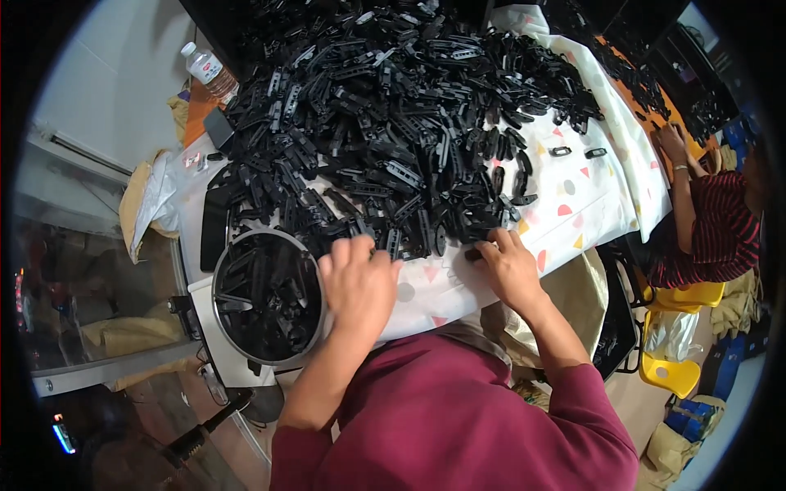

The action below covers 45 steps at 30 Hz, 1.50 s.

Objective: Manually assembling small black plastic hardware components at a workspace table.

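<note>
A large heap of small, long black plastic parts (360, 114) covers much of the cloth-covered table. At the near edge of the heap, my left hand (359, 282) has its fingers curled, slightly blurred. Something dark shows by its fingertips, too unclear to name. To the right, my right hand (509, 268) pinches a small black plastic part (473, 254) between thumb and fingers, just above the cloth. Left of my left hand, a round grey-rimmed container (217, 307) holds more black parts.
A white patterned tablecloth (565, 184) carries two separate parts (595, 153) on the right. A water bottle (211, 72) stands at the far left. A person in a striped shirt (720, 221) works at another table on the right, near yellow stools (667, 375).
</note>
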Tool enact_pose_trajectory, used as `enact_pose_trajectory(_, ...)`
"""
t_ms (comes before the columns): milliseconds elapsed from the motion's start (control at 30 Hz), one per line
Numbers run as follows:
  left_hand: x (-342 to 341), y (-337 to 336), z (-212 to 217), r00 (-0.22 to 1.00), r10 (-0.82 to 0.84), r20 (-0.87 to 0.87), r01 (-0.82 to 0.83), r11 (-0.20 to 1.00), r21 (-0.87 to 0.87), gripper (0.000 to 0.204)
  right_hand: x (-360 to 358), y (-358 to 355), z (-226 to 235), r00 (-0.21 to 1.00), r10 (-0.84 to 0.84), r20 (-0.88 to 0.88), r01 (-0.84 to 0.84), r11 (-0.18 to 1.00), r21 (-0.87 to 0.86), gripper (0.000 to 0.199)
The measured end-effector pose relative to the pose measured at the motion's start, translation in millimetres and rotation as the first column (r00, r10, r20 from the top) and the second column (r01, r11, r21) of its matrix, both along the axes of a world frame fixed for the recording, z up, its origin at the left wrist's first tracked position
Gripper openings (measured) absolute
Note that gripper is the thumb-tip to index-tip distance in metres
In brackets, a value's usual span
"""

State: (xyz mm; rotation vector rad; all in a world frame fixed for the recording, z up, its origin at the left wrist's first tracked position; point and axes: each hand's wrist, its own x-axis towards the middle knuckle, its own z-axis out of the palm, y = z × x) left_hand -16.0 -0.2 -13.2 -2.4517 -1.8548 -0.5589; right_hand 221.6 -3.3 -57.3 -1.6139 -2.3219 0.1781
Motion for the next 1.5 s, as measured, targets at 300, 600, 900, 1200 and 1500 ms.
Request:
enact_pose_trajectory(300,1,14,-29,0.978,0.016,0.208,-0.022,0.999,0.027,0.009,-15,-5,18,0.261,-0.466,-0.845,-0.212,0.827,-0.521,0.025)
enact_pose_trajectory(600,0,19,4,-0.076,0.712,0.698,0.683,0.548,-0.484,0.025,-46,4,35,-0.060,-0.636,-0.769,-0.433,0.711,-0.554,0.030)
enact_pose_trajectory(900,-1,18,6,-0.007,0.677,0.736,0.619,0.581,-0.528,0.027,-41,1,49,-0.007,-0.594,-0.805,-0.406,0.737,-0.540,0.023)
enact_pose_trajectory(1200,-1,13,18,0.672,-0.315,0.670,0.442,0.897,-0.021,0.025,-49,2,49,0.594,0.112,-0.797,-0.166,0.986,0.015,0.024)
enact_pose_trajectory(1500,1,-16,-11,0.763,-0.320,0.561,0.451,0.886,-0.108,0.033,-45,-19,30,0.739,0.072,-0.670,-0.210,0.969,-0.128,0.031)
